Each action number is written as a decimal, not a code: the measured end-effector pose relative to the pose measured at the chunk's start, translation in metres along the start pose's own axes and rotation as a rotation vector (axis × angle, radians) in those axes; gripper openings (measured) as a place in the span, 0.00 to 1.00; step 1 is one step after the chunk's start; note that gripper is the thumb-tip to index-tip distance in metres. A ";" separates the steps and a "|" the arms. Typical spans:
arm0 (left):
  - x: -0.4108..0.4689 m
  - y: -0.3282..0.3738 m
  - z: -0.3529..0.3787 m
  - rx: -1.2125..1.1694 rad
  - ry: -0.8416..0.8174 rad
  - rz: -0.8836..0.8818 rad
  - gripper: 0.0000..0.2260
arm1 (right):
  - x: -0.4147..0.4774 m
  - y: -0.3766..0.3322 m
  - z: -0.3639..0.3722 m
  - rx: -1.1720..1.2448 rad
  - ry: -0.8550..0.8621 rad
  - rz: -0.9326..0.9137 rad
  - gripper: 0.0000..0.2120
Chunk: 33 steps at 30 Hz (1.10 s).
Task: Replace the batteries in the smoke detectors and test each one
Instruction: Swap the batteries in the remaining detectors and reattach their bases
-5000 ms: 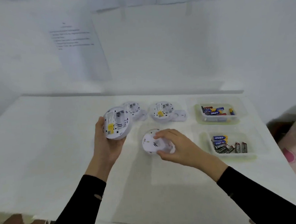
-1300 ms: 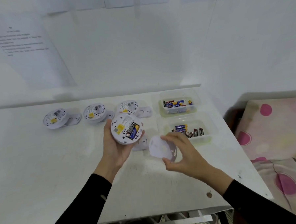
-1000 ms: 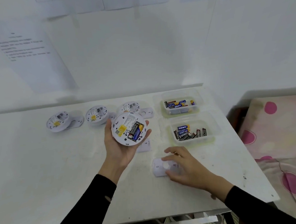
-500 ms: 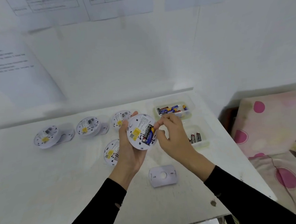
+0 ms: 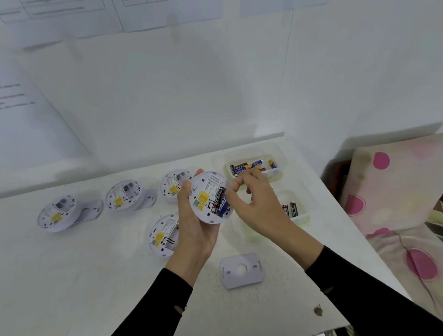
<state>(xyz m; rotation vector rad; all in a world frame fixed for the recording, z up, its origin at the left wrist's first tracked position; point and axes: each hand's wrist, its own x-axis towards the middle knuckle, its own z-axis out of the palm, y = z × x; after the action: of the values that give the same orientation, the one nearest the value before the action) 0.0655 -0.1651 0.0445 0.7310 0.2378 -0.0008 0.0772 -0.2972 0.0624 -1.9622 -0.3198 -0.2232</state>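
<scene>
Since half a second ago: right hand (image 5: 256, 207) is staying at the raised smoke detector (image 5: 211, 197), with thumb and forefinger now working at the battery bay rather than just arriving; mounting plate (image 5: 241, 270) is lying unmoved on the worktop (image 5: 67, 291), lower centre of frame.

Left hand (image 5: 195, 220) is cupping the detector from below, back side facing the camera, fingers (image 5: 184, 193) wrapped round its left rim and clenched on it. Batteries (image 5: 219, 202) are sitting in the open bay, dark and blue labels showing. Right fingers (image 5: 229, 196) are pinching at the bay's right edge; whether they are actually gripping a cell or only touching it, I cannot tell.

Four other detectors are resting face-down: three in a row at centre-left, e.g. the far-left one (image 5: 56, 213), and one (image 5: 163, 235) just beside the left wrist. Two battery trays are sitting at centre-right: rear tray (image 5: 279, 172), front tray (image 5: 301, 216).

Step in hand, as judged: pulling the cells from this unit.

Next move is likely calling for levering one cell up by its end, keeping the left grip firm so the housing is not twisting, then dropping the cell in a tray.
</scene>
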 end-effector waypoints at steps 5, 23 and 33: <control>0.007 -0.006 0.000 -0.032 0.016 -0.026 0.23 | -0.002 -0.003 -0.012 0.124 -0.100 0.025 0.05; 0.015 -0.012 -0.006 -0.121 0.074 -0.074 0.27 | 0.017 0.089 -0.055 -0.526 -0.048 0.384 0.08; 0.009 -0.014 0.014 -0.068 0.002 -0.068 0.20 | -0.008 0.021 -0.018 -0.149 -0.076 -0.167 0.22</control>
<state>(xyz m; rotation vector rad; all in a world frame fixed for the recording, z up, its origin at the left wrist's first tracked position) 0.0763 -0.1843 0.0438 0.6550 0.2631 -0.0568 0.0758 -0.3226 0.0493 -2.0958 -0.5304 -0.2879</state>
